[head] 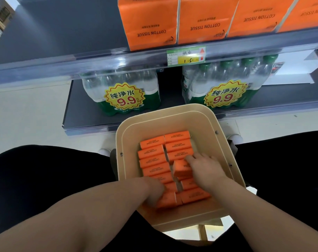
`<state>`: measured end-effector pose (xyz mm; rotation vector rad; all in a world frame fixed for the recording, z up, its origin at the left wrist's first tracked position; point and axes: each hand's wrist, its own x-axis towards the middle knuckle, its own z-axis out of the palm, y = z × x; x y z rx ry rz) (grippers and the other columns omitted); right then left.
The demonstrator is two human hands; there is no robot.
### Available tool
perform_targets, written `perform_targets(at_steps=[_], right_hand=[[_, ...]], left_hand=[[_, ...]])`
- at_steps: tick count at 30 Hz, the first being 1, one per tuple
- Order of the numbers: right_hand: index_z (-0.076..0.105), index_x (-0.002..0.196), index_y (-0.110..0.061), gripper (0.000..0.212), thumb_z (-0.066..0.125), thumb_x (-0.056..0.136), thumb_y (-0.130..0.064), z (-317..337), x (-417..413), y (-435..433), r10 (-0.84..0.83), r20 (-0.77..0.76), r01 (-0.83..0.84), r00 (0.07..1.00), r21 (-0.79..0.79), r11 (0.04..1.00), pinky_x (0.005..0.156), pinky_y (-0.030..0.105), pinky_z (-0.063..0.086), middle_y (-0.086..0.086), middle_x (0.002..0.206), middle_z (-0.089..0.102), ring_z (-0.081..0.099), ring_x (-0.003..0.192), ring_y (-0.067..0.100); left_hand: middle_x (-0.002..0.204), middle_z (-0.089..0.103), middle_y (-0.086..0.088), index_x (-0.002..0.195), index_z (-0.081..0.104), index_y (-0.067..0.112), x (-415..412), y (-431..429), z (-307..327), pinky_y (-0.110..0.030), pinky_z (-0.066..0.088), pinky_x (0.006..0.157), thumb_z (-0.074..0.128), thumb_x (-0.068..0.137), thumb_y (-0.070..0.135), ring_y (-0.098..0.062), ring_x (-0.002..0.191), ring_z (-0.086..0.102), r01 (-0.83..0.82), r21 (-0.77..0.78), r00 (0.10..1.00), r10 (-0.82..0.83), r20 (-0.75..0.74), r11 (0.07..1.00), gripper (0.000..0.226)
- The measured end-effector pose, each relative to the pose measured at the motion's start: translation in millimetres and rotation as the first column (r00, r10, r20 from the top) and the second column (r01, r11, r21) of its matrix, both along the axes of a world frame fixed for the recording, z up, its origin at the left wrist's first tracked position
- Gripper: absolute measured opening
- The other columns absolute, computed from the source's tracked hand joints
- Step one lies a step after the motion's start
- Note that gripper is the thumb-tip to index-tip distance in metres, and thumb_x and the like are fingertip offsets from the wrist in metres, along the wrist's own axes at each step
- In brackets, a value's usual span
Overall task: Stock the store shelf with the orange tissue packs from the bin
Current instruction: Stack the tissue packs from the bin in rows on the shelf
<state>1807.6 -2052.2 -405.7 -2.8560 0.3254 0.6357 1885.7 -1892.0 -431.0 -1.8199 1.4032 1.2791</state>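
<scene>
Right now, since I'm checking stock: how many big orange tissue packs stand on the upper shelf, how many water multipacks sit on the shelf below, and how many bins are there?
Big orange tissue packs: 4 (the rightmost is cut off by the frame edge)
Water multipacks: 2
Bins: 1
Total: 7
</scene>
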Motion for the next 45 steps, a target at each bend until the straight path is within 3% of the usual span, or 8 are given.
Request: perform_targets(at_steps=[4,8,16,23,29,33,39,45], right_hand=[[0.041,0.133,-0.025,0.048,0.05,0.088,-0.012,2.2,1.3,1.4,0.009,-0.019,-0.009,1.0,0.031,0.999,0.094,0.039,0.039,0.002,0.128,0.05,0.045,0.119,0.024],[0.041,0.132,-0.025,0.045,0.045,0.09,-0.012,2.4,0.9,1.5,0.018,-0.02,-0.017,1.0,0.04,0.999,0.094,0.039,0.038,0.002,0.129,0.049,0.045,0.119,0.025],[0.04,0.132,-0.026,0.046,0.042,0.09,-0.009,13.2,6.1,2.6,-0.04,0.05,0.044,0.998,-0.071,0.996,0.094,0.038,0.037,0.001,0.131,0.046,0.042,0.124,0.023],[0.045,0.127,-0.028,0.039,0.047,0.089,-0.02,50.4,17.4,1.4,-0.075,0.282,0.122,0.957,-0.152,0.981,0.089,0.039,0.04,0.0,0.121,0.05,0.047,0.116,0.024],[0.049,0.13,-0.022,0.044,0.054,0.087,-0.017,114.0,29.9,-0.6,-0.077,0.527,0.194,0.847,-0.17,0.966,0.087,0.041,0.042,0.004,0.122,0.054,0.051,0.114,0.027],[0.047,0.135,-0.018,0.053,0.059,0.085,-0.011,167.8,41.7,-3.1,-0.028,0.652,0.197,0.758,-0.188,0.962,0.088,0.044,0.041,0.008,0.123,0.055,0.051,0.114,0.031],[0.054,0.127,-0.017,0.058,0.064,0.072,0.0,245.9,73.3,-9.5,0.067,0.801,0.217,0.594,-0.24,0.946,0.077,0.041,0.038,0.009,0.106,0.058,0.054,0.1,0.033],[0.044,0.134,-0.023,0.055,0.054,0.083,-0.005,297.8,117.1,-19.7,0.109,0.829,0.221,0.549,-0.269,0.937,0.09,0.044,0.036,0.007,0.119,0.052,0.046,0.114,0.03]], left_hand=[[0.123,0.059,-0.013,0.128,0.05,0.007,7.9,0.0,-0.1,-0.034,0.046,0.088,0.069,0.084,0.038,-0.03,0.107,0.059,-0.019,-0.048,1.0,0.018,-0.007,0.999,0.057],[0.124,0.059,-0.014,0.124,0.054,0.005,9.0,-4.8,0.3,-0.035,0.045,0.086,0.059,0.092,0.019,-0.03,0.109,0.058,0.108,-0.064,0.993,-0.105,0.044,0.992,0.035],[0.118,0.06,-0.009,0.124,0.047,0.013,42.8,-6.1,33.4,-0.036,0.05,0.086,0.063,0.085,0.022,-0.028,0.107,0.06,-0.185,-0.262,0.937,0.25,0.242,0.947,0.043],[0.111,0.062,-0.01,0.122,0.04,0.009,56.8,8.3,87.3,-0.034,0.044,0.069,0.059,0.083,0.016,-0.029,0.1,0.062,-0.296,-0.567,0.788,0.532,0.309,0.769,0.044],[0.109,0.058,-0.006,0.111,0.047,0.015,65.8,27.4,140.5,-0.038,0.048,0.078,0.058,0.08,0.019,-0.026,0.1,0.056,-0.308,-0.826,0.659,0.732,0.172,0.472,0.033],[0.111,0.058,-0.008,0.114,0.049,0.013,73.0,33.0,184.6,-0.037,0.046,0.076,0.056,0.082,0.017,-0.028,0.099,0.056,-0.224,-0.909,0.635,0.76,0.138,0.352,0.033],[0.106,0.058,-0.009,0.109,0.054,0.011,93.8,27.0,265.9,-0.038,0.047,0.077,0.055,0.08,0.011,-0.029,0.099,0.054,-0.081,-0.988,0.563,0.824,0.063,0.131,0.029],[0.104,0.057,-0.009,0.111,0.052,0.011,131.1,22.1,315.7,-0.041,0.049,0.076,0.055,0.081,0.009,-0.028,0.096,0.055,-0.013,-0.998,0.484,0.874,0.042,0.055,0.03]])
